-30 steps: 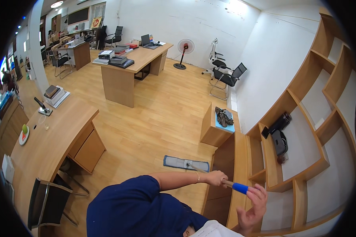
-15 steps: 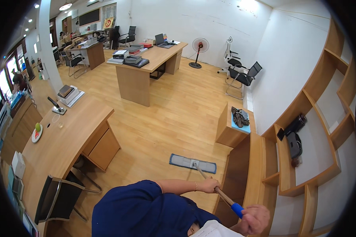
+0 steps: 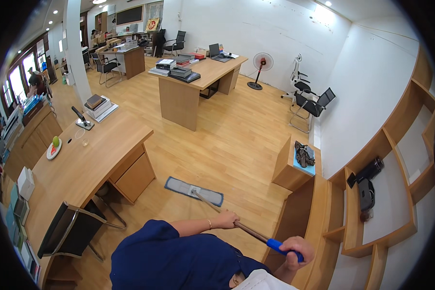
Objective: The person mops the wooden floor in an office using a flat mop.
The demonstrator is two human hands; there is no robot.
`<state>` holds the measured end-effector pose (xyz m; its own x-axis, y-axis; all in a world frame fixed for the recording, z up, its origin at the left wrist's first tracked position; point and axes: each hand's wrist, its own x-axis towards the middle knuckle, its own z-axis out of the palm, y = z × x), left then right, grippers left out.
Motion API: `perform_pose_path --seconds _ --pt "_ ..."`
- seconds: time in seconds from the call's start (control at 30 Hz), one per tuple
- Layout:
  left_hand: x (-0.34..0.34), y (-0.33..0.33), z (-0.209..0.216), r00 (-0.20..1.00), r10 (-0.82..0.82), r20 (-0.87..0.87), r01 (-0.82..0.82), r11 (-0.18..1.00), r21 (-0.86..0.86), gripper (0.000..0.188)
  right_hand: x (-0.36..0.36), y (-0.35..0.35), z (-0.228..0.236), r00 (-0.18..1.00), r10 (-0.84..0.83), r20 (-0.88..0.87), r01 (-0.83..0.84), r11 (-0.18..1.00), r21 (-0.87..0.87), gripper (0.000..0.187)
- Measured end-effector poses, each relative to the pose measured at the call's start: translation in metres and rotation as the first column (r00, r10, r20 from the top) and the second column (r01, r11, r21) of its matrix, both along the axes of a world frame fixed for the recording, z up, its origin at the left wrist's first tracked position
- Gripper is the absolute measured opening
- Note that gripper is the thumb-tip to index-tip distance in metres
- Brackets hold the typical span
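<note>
A flat mop (image 3: pixel 182 188) with a wide grey pad and blue fringed edge lies on the wooden floor, close to the desk's drawer unit. Its long handle slants up from the pad toward me on the right. My left hand (image 3: pixel 225 220), with a thin bracelet at the wrist, is closed round the brown middle of the pole. At the upper end my right hand (image 3: pixel 297 252) grips the blue handle sleeve (image 3: pixel 275 245). Part of the lower pole passes behind my left hand.
To the left stands a wooden desk (image 3: pixel 89 162), with a black chair (image 3: pixel 70 232) at its near side. A low cabinet (image 3: pixel 286 169) bearing a dark cloth and wall shelves (image 3: pixel 340 212) line the right. Farther off are another desk (image 3: pixel 179 104), a fan (image 3: pixel 261 70) and chairs.
The mop head has slid left across the floor toward the desk. My left hand moved left with the pole, and my right hand shifted slightly left and up. The view has turned a little left.
</note>
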<state>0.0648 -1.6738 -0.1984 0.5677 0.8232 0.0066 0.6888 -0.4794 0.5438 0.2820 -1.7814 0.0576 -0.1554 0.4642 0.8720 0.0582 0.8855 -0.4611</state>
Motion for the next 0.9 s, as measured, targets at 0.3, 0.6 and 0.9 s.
perform_pose_path --seconds 0.3,0.6,0.9 --pt "0.051 -0.015 -0.035 0.983 -0.167 0.072 0.175 0.976 -0.132 0.028 0.063 -0.087 -0.024 0.98 -0.198 -0.009 0.136 0.7 -0.701 0.023" --pt "0.187 -0.095 0.041 0.821 -0.494 0.287 0.543 0.831 -0.119 0.025 0.117 -0.195 0.061 0.955 -0.259 0.145 0.297 0.84 -0.454 0.018" --pt "0.215 -0.127 0.051 0.671 -0.616 0.413 0.693 0.719 -0.053 0.023 0.113 -0.192 0.088 0.884 0.141 0.445 -0.097 0.988 -0.12 0.036"
